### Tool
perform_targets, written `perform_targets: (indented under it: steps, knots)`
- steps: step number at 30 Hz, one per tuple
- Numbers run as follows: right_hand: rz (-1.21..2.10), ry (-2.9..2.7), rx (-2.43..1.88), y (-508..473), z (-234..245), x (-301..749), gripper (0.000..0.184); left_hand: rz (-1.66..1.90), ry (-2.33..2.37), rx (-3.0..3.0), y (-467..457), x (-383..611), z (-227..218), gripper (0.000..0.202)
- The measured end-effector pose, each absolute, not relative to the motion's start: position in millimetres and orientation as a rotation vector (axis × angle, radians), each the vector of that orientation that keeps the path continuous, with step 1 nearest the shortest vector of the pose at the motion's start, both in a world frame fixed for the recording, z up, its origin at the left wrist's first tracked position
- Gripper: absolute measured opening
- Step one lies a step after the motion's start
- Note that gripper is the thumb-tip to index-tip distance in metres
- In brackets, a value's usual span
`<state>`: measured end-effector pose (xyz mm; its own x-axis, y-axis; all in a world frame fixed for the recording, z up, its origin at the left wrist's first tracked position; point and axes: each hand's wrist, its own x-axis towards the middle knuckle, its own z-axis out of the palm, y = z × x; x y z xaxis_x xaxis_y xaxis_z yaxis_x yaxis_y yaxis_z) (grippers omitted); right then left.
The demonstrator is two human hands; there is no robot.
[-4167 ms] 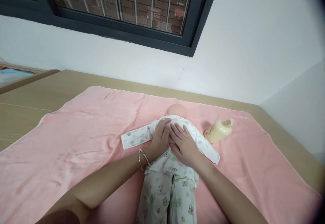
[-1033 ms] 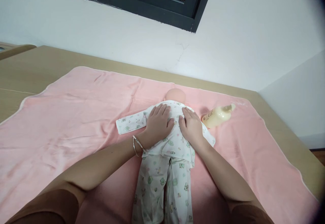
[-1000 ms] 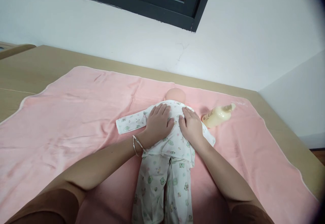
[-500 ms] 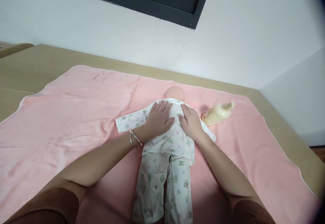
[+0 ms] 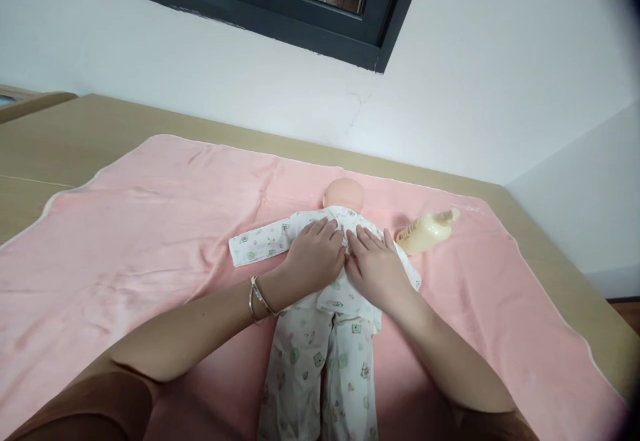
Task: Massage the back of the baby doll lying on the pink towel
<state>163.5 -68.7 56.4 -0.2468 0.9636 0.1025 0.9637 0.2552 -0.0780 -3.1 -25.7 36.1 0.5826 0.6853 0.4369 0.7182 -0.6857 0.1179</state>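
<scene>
Where hands sit: left hand (image 5: pixel 313 254) and right hand (image 5: pixel 377 264) open, flat, side by side on soft baby doll in white printed pyjamas (image 5: pixel 320 361).
Doll axis: head away from person, legs toward; on pink fleece blanket (image 5: pixel 150 228).
Nearer hand: neither, both touching.

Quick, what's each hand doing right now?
Left hand: open, flat on the doll.
Right hand: open, flat on the doll.
</scene>
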Motion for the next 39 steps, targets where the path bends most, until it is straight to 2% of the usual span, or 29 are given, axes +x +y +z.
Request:
perform_targets:
  steps: [6,9,17,20,25,35,39]
  knots:
    - [0.198,-2.237,-1.965,-36,48,183,0.06,-0.786,-1.464,-2.704,-1,-6,25,0.051]
    - [0.264,-2.207,-1.936,-29,44,183,0.063,-0.779,-1.445,-2.682,-2,-3,21,0.051]
    - [0.059,-2.342,-1.875,-64,57,164,0.051,-0.75,-1.177,-2.737,-31,0,32,0.036]
    - [0.105,-2.25,-1.952,-56,53,171,0.053,-0.751,-1.389,-2.717,-17,-5,33,0.042]
    - [0.238,-2.159,-2.031,-33,41,181,0.067,-0.703,-1.539,-2.725,0,-6,28,0.057]
    - [-0.088,-2.454,-1.908,-74,55,158,0.057,-0.348,-1.226,-2.888,-42,-14,44,0.059]
    - [-0.057,-2.417,-1.94,-75,59,162,0.057,-0.348,-1.259,-2.906,-38,-17,52,0.053]
